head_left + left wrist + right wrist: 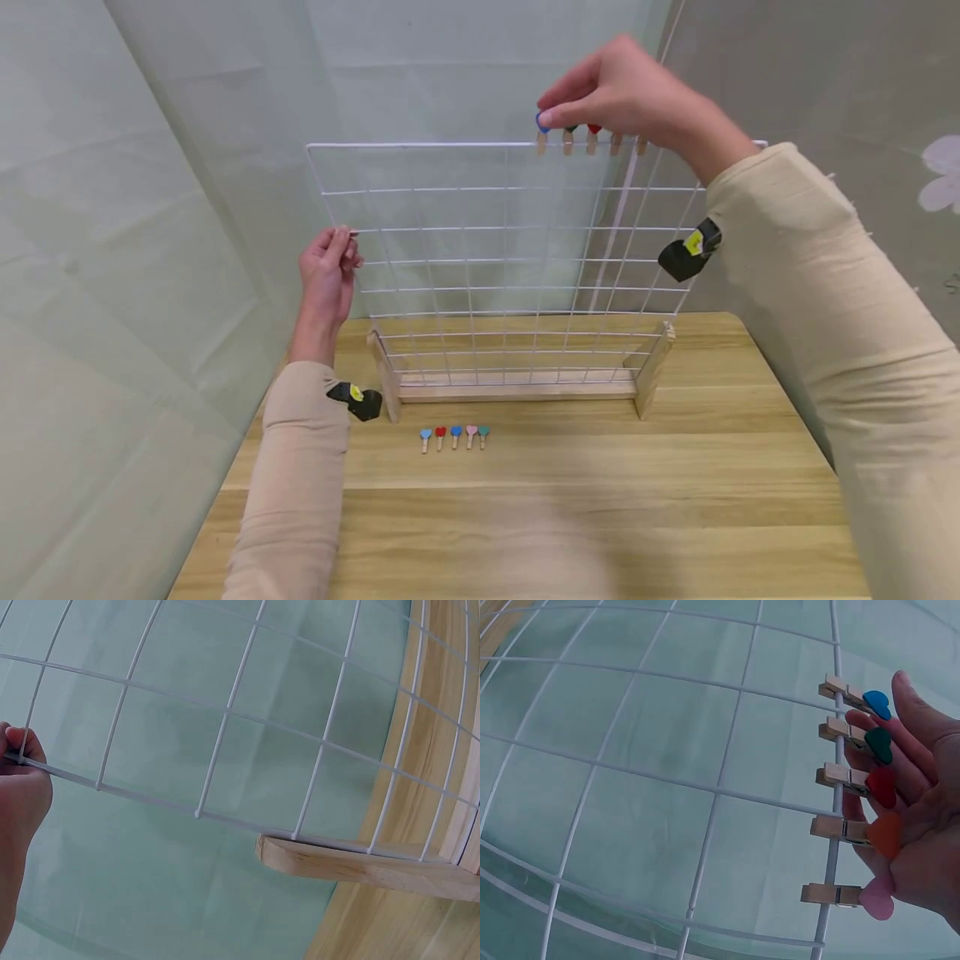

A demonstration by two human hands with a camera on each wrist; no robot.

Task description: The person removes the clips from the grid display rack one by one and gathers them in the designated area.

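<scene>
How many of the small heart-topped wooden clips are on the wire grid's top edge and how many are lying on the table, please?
Heart-topped wooden clips on the white wire grid's top edge: 5
Heart-topped wooden clips lying on the wooden table: 5
Total: 10

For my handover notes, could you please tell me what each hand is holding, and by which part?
The right hand pinches the blue heart-topped wooden clip by its heart end; the left hand grips the white wire grid panel at its left edge.
</scene>
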